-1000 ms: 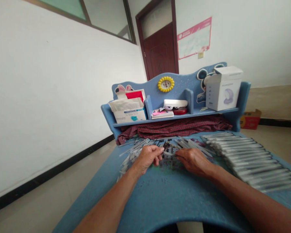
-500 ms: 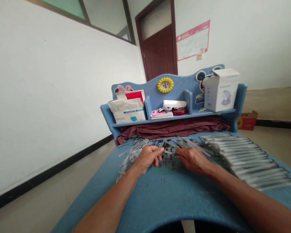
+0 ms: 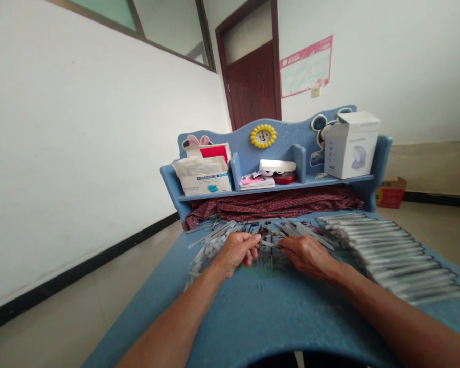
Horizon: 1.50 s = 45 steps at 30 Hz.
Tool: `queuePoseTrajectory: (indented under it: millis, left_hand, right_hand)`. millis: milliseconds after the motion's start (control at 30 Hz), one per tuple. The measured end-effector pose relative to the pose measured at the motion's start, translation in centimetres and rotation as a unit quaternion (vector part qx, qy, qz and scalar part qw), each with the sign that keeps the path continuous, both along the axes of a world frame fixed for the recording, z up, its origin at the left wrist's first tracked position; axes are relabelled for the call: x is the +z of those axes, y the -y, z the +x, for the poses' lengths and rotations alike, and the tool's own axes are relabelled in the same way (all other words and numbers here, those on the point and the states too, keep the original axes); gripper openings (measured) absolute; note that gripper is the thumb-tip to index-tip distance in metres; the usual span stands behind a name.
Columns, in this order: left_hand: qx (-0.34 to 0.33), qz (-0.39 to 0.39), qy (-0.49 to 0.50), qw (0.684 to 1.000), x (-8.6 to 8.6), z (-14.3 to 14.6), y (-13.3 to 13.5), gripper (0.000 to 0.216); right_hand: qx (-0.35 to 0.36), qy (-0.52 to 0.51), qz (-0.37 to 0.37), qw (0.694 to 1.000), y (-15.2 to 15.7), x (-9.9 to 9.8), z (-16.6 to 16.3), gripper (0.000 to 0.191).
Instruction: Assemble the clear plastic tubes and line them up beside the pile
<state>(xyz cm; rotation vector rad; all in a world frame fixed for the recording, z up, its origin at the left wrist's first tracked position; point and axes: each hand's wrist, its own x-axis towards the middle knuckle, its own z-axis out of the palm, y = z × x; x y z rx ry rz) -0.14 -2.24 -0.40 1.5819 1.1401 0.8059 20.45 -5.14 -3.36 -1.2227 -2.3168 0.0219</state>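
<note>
Both my hands rest on a blue desk [image 3: 260, 312] near its middle. My left hand [image 3: 235, 249] is curled, its fingertips pinching one end of a thin clear tube [image 3: 269, 244]. My right hand [image 3: 304, 253] pinches the other end of the same tube. Between and behind the hands lies a loose heap of clear pen tubes and small dark parts [image 3: 253, 230]. To the right, a neat row of assembled grey pens [image 3: 391, 250] lies side by side across the desk.
A blue shelf [image 3: 276, 186] at the desk's back holds a box of face masks [image 3: 205, 176], notebooks, a red tin and a white carton [image 3: 350, 145]. Checked red cloth [image 3: 276, 202] lies under it. A wall runs along the left; a dark door stands behind.
The hands have barely shifted; both stay pinched on the tube. The view has tilted slightly.
</note>
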Motion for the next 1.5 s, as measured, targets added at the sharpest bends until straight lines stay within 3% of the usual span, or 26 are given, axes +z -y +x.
queuePoseTrajectory:
  millis: [267,500,800,1000,1300,1500]
  left_hand:
    - [-0.020,0.006,0.022,1.000,-0.34,-0.18,-0.23,0.018]
    - [-0.007,0.001,-0.010,1.000,-0.37,-0.03,-0.19,0.035]
    - [-0.024,-0.008,0.026,0.999,-0.87,-0.23,-0.66,0.021]
    - [-0.006,-0.025,0.000,1.000,-0.75,-0.14,-0.52,0.033]
    - [-0.021,-0.027,0.042,0.999,-0.82,-0.37,-0.70,0.022]
    - [-0.013,-0.028,0.004,1.000,-0.95,-0.48,-0.79,0.034]
  right_hand:
    - [0.002,0.003,-0.011,1.000,0.12,-0.11,-0.09,0.017]
    - [-0.004,0.009,-0.014,1.000,0.21,0.10,-0.24,0.017]
    - [-0.002,0.011,-0.019,1.000,0.14,0.02,-0.23,0.019]
    - [-0.005,0.009,-0.018,1.000,0.06,-0.08,-0.29,0.019]
    - [-0.006,0.013,-0.028,0.999,0.37,0.17,-0.30,0.019]
    - [-0.002,0.009,-0.027,1.000,0.18,-0.11,-0.25,0.018]
